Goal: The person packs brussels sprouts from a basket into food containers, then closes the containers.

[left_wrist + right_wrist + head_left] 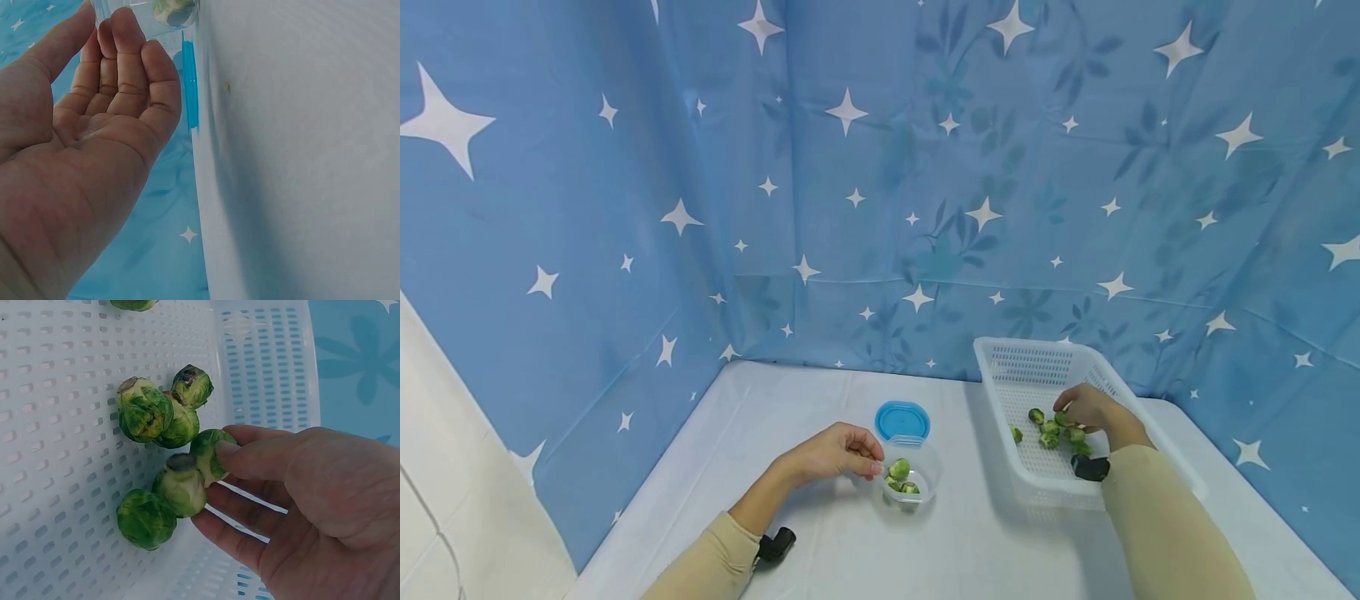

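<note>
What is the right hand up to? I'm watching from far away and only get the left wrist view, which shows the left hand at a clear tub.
Observer: The right hand is inside a white basket, holding a green sprout between its thumb and fingers.
Visitor: Ah, and what's in the tub? My view shows a bit of something green at the very edge of the picture, but I can't see down into it.
Observer: The head view looks into the clear tub from above, and it has at least three small sprouts in it.
</note>
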The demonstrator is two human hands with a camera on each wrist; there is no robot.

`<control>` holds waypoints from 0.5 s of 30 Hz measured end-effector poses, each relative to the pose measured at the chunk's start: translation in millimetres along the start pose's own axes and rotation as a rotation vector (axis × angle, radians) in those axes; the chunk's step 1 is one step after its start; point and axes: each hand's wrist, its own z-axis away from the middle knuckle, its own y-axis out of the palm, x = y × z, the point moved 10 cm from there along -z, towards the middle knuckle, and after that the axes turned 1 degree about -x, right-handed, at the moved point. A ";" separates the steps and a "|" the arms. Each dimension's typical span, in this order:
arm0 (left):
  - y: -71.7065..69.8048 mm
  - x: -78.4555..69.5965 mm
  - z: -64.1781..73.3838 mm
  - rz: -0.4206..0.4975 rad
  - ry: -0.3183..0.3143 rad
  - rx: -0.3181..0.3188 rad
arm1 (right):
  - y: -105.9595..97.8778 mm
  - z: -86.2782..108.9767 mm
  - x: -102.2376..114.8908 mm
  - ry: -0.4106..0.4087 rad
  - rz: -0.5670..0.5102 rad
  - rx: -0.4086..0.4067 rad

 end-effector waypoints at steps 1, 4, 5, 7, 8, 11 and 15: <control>-0.3 0.1 0.1 -0.001 -0.001 -0.001 | -0.5 -0.9 0.5 -0.003 0.006 -0.001; -0.8 0.1 0.6 -0.002 -0.002 -0.001 | -1.5 -2.2 2.3 -0.011 0.012 0.001; -0.9 0.1 0.7 -0.003 -0.002 -0.001 | -2.5 -2.2 3.3 -0.014 0.014 -0.002; -1.2 0.0 0.8 -0.004 -0.003 -0.002 | -4.3 -1.6 6.7 -0.027 0.016 -0.004; -1.2 0.0 0.7 -0.004 -0.003 -0.003 | -5.5 -1.1 8.8 -0.036 0.021 -0.009; -1.1 0.1 0.5 -0.009 -0.002 -0.002 | -10.2 2.1 17.7 -0.072 0.049 -0.029; -0.4 -0.9 0.7 -0.009 0.006 0.003 | -16.2 7.0 35.2 -0.144 0.075 -0.052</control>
